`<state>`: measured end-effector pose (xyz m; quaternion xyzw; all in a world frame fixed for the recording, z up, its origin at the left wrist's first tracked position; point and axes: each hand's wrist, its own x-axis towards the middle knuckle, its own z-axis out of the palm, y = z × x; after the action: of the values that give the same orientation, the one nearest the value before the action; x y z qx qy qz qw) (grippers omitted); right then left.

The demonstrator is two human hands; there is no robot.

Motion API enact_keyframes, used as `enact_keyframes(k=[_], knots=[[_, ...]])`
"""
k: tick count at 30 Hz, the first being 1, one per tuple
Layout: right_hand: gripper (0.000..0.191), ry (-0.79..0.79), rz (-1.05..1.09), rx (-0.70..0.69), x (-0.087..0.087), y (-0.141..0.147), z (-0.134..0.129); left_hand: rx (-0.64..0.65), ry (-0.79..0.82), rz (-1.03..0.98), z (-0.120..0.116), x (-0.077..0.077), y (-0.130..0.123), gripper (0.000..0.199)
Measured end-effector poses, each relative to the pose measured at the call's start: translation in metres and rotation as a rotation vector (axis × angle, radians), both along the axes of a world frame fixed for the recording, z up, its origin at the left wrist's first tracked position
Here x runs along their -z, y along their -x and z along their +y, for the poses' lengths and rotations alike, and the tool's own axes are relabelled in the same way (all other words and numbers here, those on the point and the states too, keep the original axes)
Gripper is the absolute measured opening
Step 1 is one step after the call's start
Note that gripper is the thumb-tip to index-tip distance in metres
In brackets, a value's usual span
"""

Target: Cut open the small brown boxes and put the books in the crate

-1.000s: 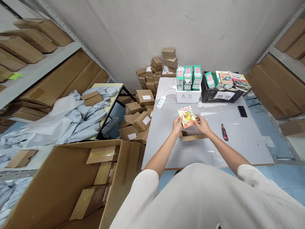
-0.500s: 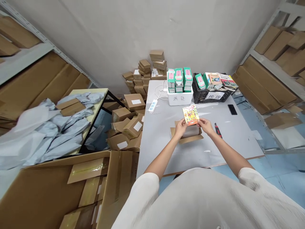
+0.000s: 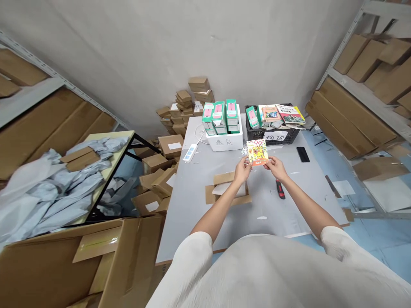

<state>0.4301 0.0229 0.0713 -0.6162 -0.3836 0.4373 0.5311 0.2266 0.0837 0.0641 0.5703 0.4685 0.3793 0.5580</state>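
Observation:
A small yellow and red picture book (image 3: 257,152) is held up above the table, its colourful cover facing me. My left hand (image 3: 243,170) pinches its lower left corner, and my right hand (image 3: 275,167) grips the lower right one. Below and left of the book, an opened cardboard box (image 3: 227,200) lies on the grey table with its flaps out and whitish wrapping inside. To the right of the box rests a red and black utility knife (image 3: 280,189), close to my right forearm.
Behind the book stand a white bin (image 3: 224,142) of green and pink boxes and a black crate (image 3: 290,136) of books. A phone (image 3: 302,154) lies right, a power strip (image 3: 190,152) left. Cardboard parcels (image 3: 157,162) pile beside the table; a large carton (image 3: 138,248) stands front left.
My view has shifted, so the table sits further left. Both hands have carried the book rightward relative to the open box, bringing it nearer the black crate. The grip is the same.

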Motion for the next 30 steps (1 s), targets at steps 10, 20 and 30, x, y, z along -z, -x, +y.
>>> enact_keyframes(k=[10,20,30], knots=[[0.058,-0.084,-0.041,-0.010,-0.016,-0.096,0.064,-0.094,0.027,-0.149,0.066,-0.014,-0.104,0.048],[0.064,-0.118,-0.002,0.070,-0.019,-0.131,0.151,-0.126,0.018,-0.261,0.155,-0.024,-0.154,0.052],[0.063,-0.168,0.074,0.189,-0.007,-0.137,0.196,-0.232,0.099,-0.330,0.193,-0.020,-0.176,0.031]])
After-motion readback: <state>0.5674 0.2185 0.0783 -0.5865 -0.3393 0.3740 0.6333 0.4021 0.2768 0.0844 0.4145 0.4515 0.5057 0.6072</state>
